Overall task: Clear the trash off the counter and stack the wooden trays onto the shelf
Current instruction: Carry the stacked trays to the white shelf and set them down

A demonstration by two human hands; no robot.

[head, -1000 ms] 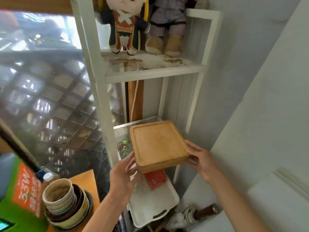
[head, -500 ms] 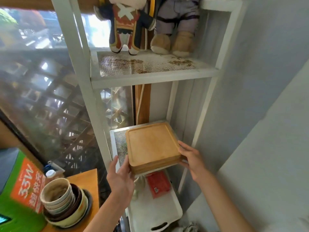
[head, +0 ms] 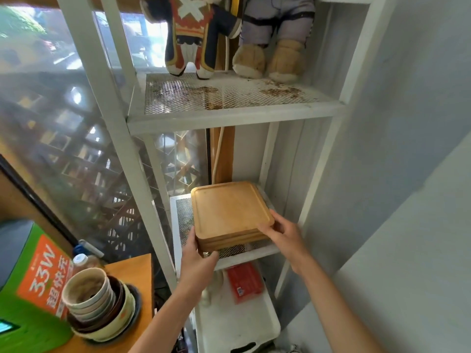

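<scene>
A stack of square wooden trays (head: 229,212) rests on the mesh middle shelf (head: 244,256) of a white metal rack. My left hand (head: 197,258) grips the stack's front left corner from below and the side. My right hand (head: 283,234) holds its front right corner, fingers curled on the rim. The stack lies flat, most of it inside the rack, its front edge near the shelf's lip.
Two plush dolls (head: 229,34) stand on the upper mesh shelf (head: 229,115). A white tray (head: 237,324) with a red packet (head: 244,282) sits below. Stacked used bowls (head: 99,309) stand on a wooden counter (head: 135,271) at the left. A grey wall (head: 407,149) closes the right.
Both hands have pushed the tray stack forward from in front of the rack onto the middle shelf. The view has moved closer to the rack.
</scene>
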